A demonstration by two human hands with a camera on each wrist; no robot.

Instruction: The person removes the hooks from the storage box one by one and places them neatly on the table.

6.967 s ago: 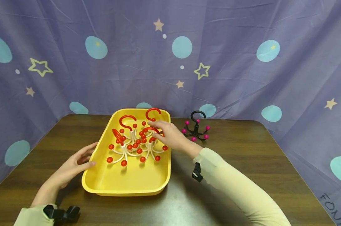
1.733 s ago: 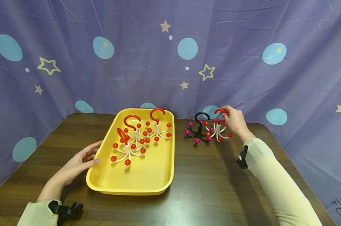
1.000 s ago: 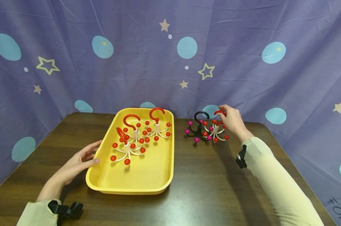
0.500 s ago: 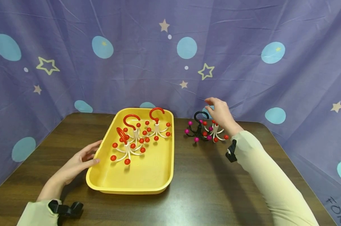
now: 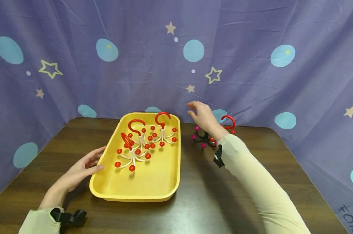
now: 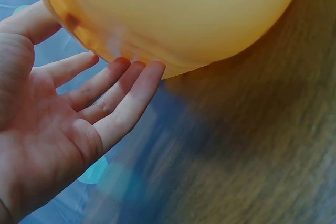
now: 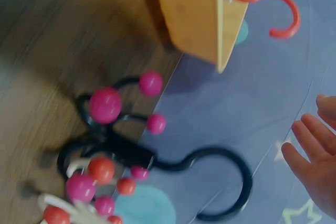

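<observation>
My left hand (image 5: 80, 169) holds the left side of the yellow tray (image 5: 135, 197). Its thumb lies over the rim, and in the left wrist view the fingertips (image 6: 155, 69) meet the outer wall. Three white hook hangers with red hooks and red ball tips stand inside: one in front (image 5: 132, 155), one behind it (image 5: 140, 139), one at the back right (image 5: 163, 132). Nothing is in my right hand (image 5: 205, 117), which hovers with loosely bent fingers above the black hanger with pink balls (image 5: 205, 140). Just right of that stands another red-and-white hanger (image 5: 233, 121), partly hidden by my forearm.
The brown wooden table (image 5: 270, 162) runs under everything. A purple curtain (image 5: 141, 65) with stars and dots stands right behind its back edge. The black hanger's hook (image 7: 247, 177) rises between the tray and the red-and-white hanger.
My right hand has taken a red-and-white hanger from the tray, set it beside the black one, let go and moved left over the black hanger. The left hand has stayed at the tray.
</observation>
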